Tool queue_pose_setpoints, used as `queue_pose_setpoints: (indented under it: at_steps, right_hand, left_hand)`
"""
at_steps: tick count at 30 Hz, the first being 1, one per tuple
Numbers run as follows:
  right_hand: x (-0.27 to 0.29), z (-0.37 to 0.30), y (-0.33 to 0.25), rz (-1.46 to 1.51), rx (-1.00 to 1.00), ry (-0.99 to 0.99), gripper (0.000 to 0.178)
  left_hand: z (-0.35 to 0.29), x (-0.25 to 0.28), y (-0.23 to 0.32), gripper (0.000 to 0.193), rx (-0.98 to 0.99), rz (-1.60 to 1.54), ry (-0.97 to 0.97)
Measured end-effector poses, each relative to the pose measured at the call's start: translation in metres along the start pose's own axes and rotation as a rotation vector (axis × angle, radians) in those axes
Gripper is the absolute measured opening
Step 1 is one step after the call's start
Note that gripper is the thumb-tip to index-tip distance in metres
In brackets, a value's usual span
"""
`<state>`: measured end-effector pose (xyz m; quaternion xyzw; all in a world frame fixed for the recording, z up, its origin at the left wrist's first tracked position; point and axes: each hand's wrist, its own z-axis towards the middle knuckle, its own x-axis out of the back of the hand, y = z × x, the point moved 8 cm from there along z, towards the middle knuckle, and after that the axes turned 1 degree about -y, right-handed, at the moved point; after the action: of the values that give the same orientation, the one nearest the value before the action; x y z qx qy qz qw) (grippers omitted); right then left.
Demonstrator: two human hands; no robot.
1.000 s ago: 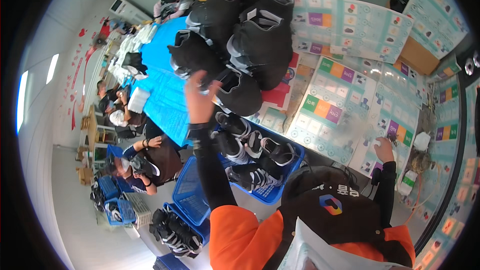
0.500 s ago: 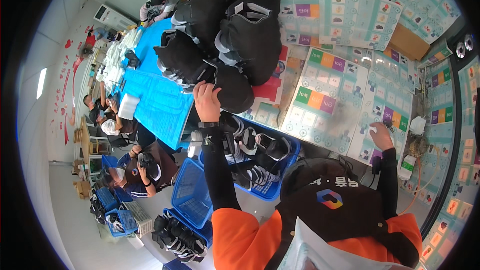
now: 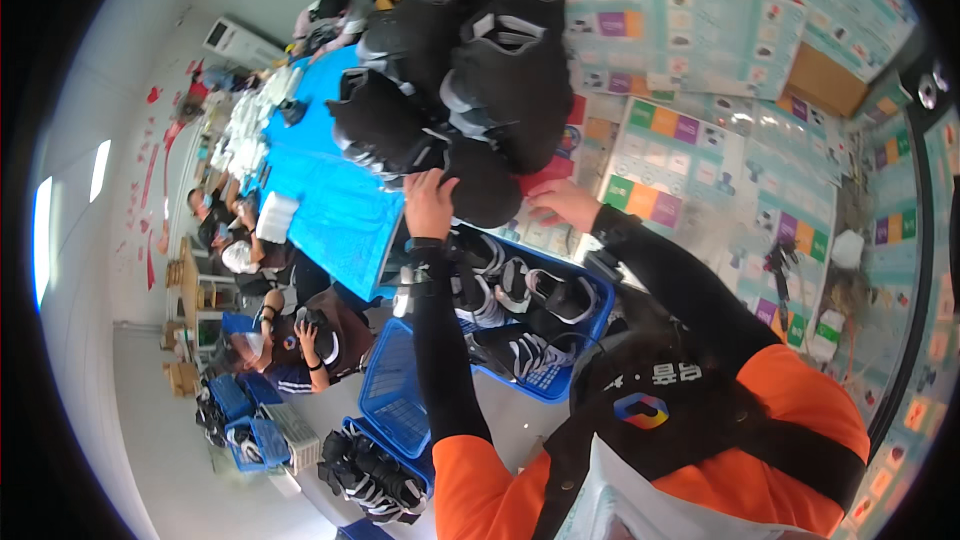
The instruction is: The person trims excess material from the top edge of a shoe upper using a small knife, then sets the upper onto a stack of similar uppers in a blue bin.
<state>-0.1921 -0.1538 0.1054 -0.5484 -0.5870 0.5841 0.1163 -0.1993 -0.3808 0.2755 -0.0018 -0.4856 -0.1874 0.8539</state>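
Note:
A black shoe (image 3: 485, 180) lies at the near end of a pile of black high-top shoes with grey and white trim. My left hand (image 3: 428, 205) has its fingers bent over the near left edge of that shoe. Just right of its toe is my right hand (image 3: 565, 205), fingers pointing left and apart, over the edge of a red sheet (image 3: 552, 172). Nothing shows in the right hand. More shoes (image 3: 505, 55) of the same kind are stacked behind.
Under my arms stands a blue basket (image 3: 550, 387) of shoes, with another blue basket (image 3: 392, 395) beside it. Printed boards (image 3: 690, 160) cover the right worktop, where a dark tool (image 3: 780, 275) lies. Blue sheeting (image 3: 320, 200) covers the left table. Several people sit beyond it.
My right hand has left the printed board at the right and come over to the near shoe. My left hand stays at the shoe. The whole view has shifted slightly.

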Motion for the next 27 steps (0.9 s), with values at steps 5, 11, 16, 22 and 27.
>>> queue_pose_setpoints:
  at_steps: [5, 11, 16, 22, 27]
  right_hand:
    - [-0.004, 0.089, 0.067, 0.302, -0.339, -0.013, 0.043]
    - [0.035, 0.129, 0.088, 0.450, -0.164, 0.119, 0.028]
    - [0.008, 0.119, 0.081, 0.520, -0.206, 0.048, 0.027]
    - [0.021, 0.118, 0.102, 0.396, -0.321, 0.128, 0.022]
    - [0.059, 0.147, 0.130, 0.321, 0.006, 0.206, 0.013]
  left_hand:
    - [0.004, -0.022, 0.009, 0.024, -0.005, -0.019, -0.024]
    - [0.000, -0.013, 0.000, 0.022, 0.039, -0.150, 0.086]
    - [0.000, -0.004, -0.005, 0.022, 0.065, -0.169, 0.079]
    - [0.001, -0.005, -0.006, 0.022, 0.057, -0.132, 0.075]
    - [0.007, -0.002, 0.008, 0.018, 0.028, -0.158, 0.075]
